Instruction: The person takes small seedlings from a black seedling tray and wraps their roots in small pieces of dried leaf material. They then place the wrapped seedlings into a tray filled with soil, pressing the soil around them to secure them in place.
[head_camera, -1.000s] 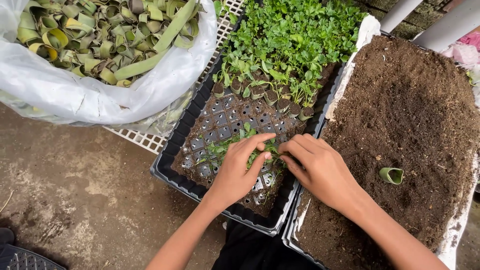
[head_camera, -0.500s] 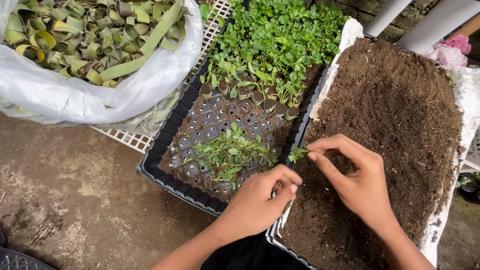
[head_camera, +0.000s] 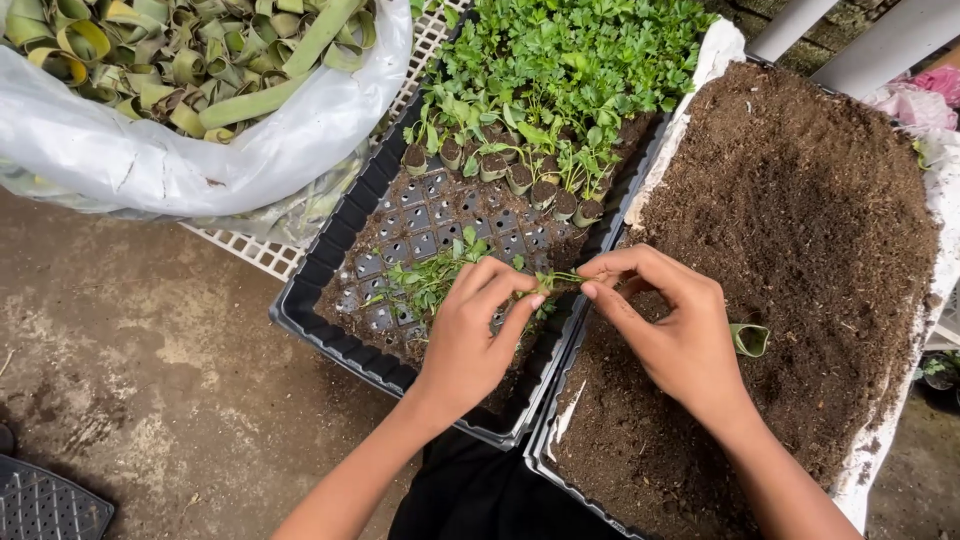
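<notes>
Trays of soil (head_camera: 800, 190) and seedlings (head_camera: 560, 70) rest on stained concrete ground (head_camera: 150, 380)

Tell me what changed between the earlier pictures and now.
The left hand came back up from the tray's near rim and now pinches the seedling together with the right hand, which carried it back over the black seedling tray's edge. The loose seedling pile, potted seedlings, soil bin, leaf ring on it and bag of leaf rings stayed put.

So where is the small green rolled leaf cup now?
In the head view, the small green rolled leaf cup lies on the dark soil, right beside the right hand.
</notes>
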